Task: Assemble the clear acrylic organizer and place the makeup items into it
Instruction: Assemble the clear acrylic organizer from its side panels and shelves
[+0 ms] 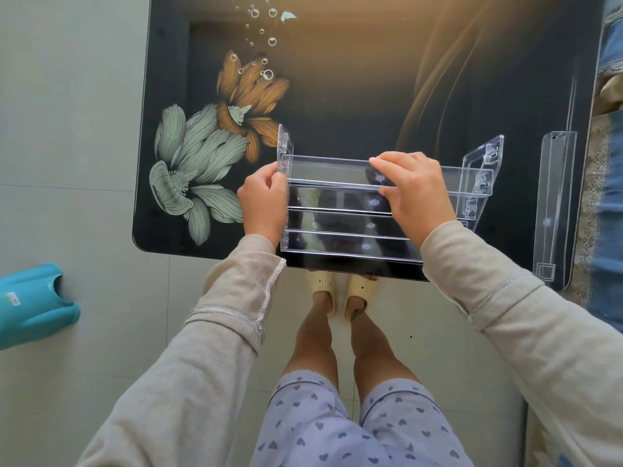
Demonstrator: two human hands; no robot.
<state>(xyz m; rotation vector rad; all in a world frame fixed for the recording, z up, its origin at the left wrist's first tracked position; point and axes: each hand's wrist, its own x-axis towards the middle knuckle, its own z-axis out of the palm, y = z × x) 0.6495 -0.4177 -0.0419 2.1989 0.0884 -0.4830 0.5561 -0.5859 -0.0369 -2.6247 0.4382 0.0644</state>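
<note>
The clear acrylic organizer [337,210] stands near the front edge of the dark glass table [354,79], with several stepped trough shelves between two side panels. My left hand [264,203] grips the left side panel at the upper shelves. My right hand [413,197] lies over the upper shelves, fingers curled on the rim of a top trough. The right side panel [482,170] leans outward. One loose clear trough piece [553,200] lies on the table to the right, apart from both hands. No makeup items are in view.
The table has a flower print [202,156] on its left half. A teal plastic object [30,301] sits on the tiled floor at the left. Patterned fabric [606,163] borders the table's right edge. My legs and slippers are below the front edge.
</note>
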